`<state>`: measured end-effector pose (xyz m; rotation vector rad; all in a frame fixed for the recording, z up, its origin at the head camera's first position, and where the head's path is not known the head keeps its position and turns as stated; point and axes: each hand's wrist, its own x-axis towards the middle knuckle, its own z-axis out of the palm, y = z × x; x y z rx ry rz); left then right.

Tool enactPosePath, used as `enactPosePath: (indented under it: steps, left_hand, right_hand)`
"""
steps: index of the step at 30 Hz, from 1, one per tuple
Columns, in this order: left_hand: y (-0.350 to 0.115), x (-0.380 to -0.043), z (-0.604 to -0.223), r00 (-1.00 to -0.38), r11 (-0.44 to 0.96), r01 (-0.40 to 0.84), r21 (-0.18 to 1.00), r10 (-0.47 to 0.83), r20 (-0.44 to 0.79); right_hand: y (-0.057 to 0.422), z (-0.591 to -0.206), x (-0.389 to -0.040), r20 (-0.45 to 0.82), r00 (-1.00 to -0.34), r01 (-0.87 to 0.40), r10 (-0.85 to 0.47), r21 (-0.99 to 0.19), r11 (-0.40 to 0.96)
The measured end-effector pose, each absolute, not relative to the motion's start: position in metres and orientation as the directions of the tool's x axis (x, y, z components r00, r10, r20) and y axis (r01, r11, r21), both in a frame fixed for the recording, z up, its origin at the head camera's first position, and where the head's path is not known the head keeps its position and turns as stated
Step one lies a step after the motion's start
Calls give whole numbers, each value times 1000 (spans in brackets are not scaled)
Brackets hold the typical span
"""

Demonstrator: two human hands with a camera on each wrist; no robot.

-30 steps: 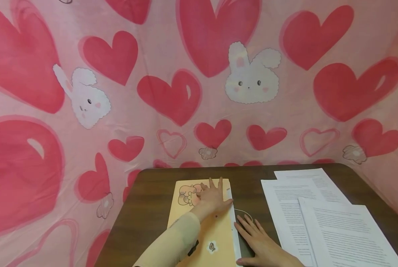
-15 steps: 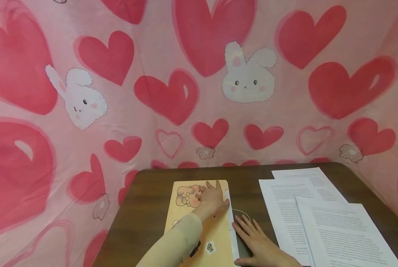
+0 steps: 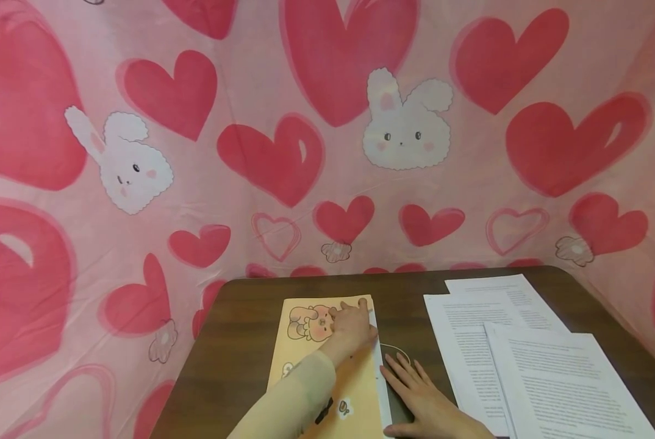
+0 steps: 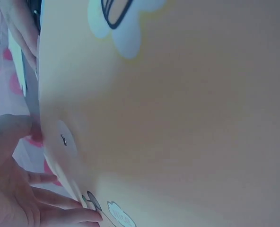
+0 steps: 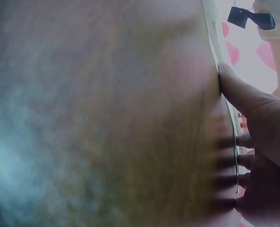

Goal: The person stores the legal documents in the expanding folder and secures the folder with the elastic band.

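Note:
A pale yellow folder (image 3: 360, 381) with cartoon bear and flower prints lies on the brown table. A white strip (image 3: 381, 381) runs along its right edge. My left hand (image 3: 352, 326) rests on the cover near the far right corner. In the left wrist view, that left hand's spread fingers (image 4: 71, 215) touch the cover. My right hand (image 3: 418, 393) lies spread beside the folder's right edge. The right wrist view shows the right hand's fingertips (image 5: 244, 161) touching the table surface. A thin pale cord (image 3: 401, 349) curves out from under the folder's right side.
Several printed sheets (image 3: 574, 384) overlap on the right side of the table (image 3: 223, 347). Behind the table hangs a pink cloth (image 3: 272, 73) with hearts and rabbits. A dark strap (image 3: 324, 411) sits at the left sleeve.
My left hand has slid slightly over the far right corner of the cover, its fingers now more bent. The right hand stays by the edge. The head view has shifted slightly.

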<state>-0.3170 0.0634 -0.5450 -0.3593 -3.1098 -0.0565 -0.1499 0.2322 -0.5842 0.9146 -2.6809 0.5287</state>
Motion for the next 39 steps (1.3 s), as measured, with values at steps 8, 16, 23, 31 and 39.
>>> enactPosePath:
  steps: [8, 16, 23, 31, 39]
  left_hand:
    - [64, -316, -543, -968, 962, 242, 122, 232, 95]
    - [67, -325, -548, -957, 947, 286, 147, 273, 99]
    - [70, -339, -560, -953, 949, 302, 92, 298, 49]
    - [66, -353, -575, -951, 941, 308, 139, 299, 85]
    - [55, -353, -556, -950, 917, 307, 255, 312, 24]
  right_hand:
    - [233, -595, -155, 419, -722, -675, -550, -254, 693]
    - [231, -588, -152, 420, -720, -678, -553, -257, 688]
    - [230, -581, -150, 380, -750, -652, -542, -287, 701]
    - [233, -591, -153, 369, -762, -642, -532, -327, 694]
    - [232, -578, -147, 309, -785, -619, -537, -360, 698]
